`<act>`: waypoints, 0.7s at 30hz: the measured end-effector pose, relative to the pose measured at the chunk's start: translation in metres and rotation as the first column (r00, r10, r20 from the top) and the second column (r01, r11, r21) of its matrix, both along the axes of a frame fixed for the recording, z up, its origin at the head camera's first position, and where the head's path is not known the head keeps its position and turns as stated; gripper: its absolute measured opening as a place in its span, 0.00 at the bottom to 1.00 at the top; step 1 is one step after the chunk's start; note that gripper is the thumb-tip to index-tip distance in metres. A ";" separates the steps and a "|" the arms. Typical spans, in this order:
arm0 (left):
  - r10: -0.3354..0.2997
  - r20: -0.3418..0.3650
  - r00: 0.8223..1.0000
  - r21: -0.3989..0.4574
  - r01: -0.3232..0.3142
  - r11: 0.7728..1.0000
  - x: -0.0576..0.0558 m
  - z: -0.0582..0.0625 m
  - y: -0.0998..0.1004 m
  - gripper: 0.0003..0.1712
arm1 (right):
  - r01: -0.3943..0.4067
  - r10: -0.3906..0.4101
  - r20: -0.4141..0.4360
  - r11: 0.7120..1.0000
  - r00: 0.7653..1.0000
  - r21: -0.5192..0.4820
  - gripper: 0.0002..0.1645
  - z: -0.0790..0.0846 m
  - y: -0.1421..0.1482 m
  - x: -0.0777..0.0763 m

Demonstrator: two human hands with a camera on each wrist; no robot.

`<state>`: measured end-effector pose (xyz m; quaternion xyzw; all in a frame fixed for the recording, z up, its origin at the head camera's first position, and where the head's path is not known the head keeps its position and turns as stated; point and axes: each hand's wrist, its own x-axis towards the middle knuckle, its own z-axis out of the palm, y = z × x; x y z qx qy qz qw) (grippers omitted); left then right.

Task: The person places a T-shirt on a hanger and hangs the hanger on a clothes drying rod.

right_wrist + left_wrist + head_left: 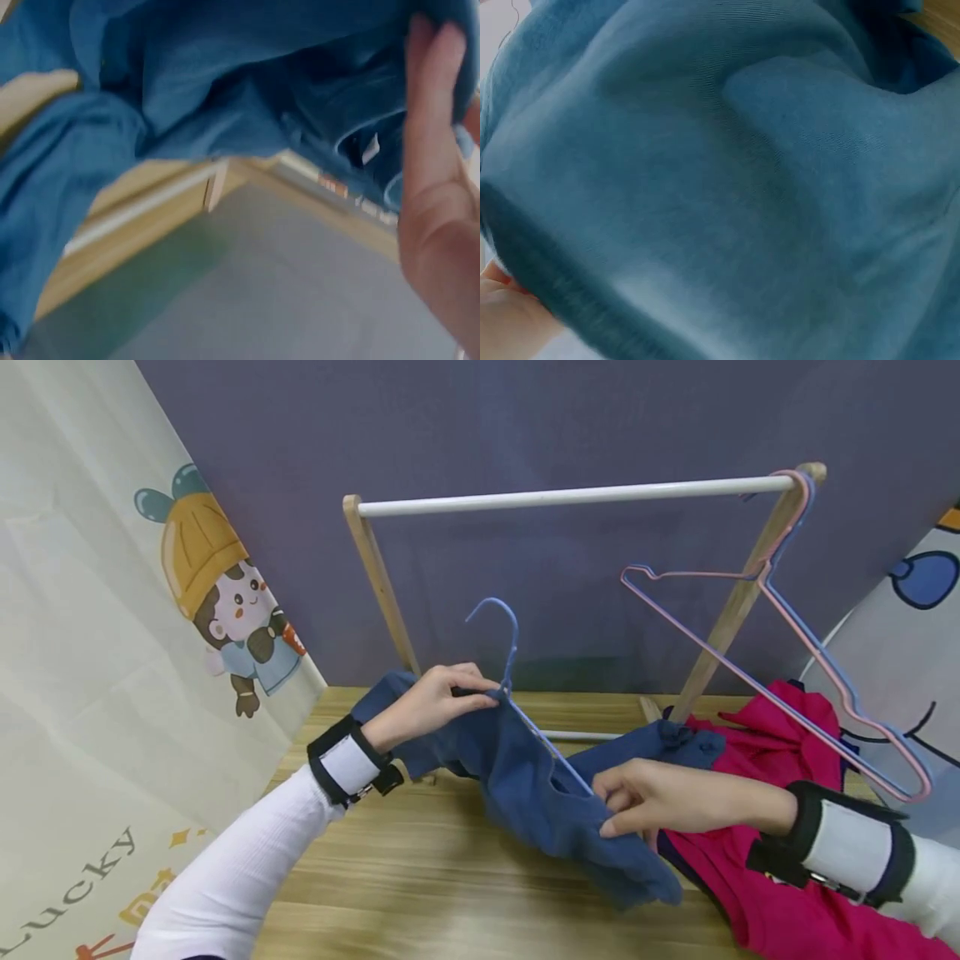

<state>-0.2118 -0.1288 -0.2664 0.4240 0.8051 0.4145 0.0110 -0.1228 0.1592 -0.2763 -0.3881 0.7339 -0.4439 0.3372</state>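
Observation:
In the head view a blue shirt (525,793) hangs in loose folds over the wooden tabletop, partly around a blue wire hanger (513,647). The hanger's hook and one sloping arm show; cloth hides the rest. My left hand (438,702) pinches the shirt between thumb and fingers, close under the hook. Lower down, my right hand (652,797) grips the shirt's edge by the hanger's sloping arm. Blue cloth (727,187) fills most of the left wrist view. In the right wrist view, the fingers (435,97) of my right hand lie against the fabric.
Behind the shirt stands a wooden rack with a white rail (577,497). Pink and blue hangers (765,568) hang together at its right end. A bright pink garment (780,868) lies on the table at right, under my forearm. A printed curtain (82,610) borders the left.

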 end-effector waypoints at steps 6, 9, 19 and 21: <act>0.029 -0.030 0.999 -0.068 -0.031 0.997 -0.003 -0.004 0.002 0.13 | -0.012 0.038 0.250 0.994 0.967 -0.105 0.10 -0.013 -0.011 0.010; 0.074 -0.055 0.996 -0.063 -0.078 0.995 -0.005 -0.006 -0.002 0.13 | 0.004 0.033 0.252 0.990 0.967 -0.143 0.10 -0.016 -0.013 0.012; 0.278 -0.121 0.953 0.014 -0.278 0.960 -0.017 -0.009 -0.016 0.15 | 0.054 -0.012 0.166 0.966 0.986 -0.251 0.08 -0.015 -0.028 0.018; 0.314 -0.116 0.942 0.009 -0.315 0.949 -0.018 -0.008 -0.018 0.17 | 0.067 -0.032 0.135 0.963 0.990 -0.260 0.08 -0.013 -0.032 0.019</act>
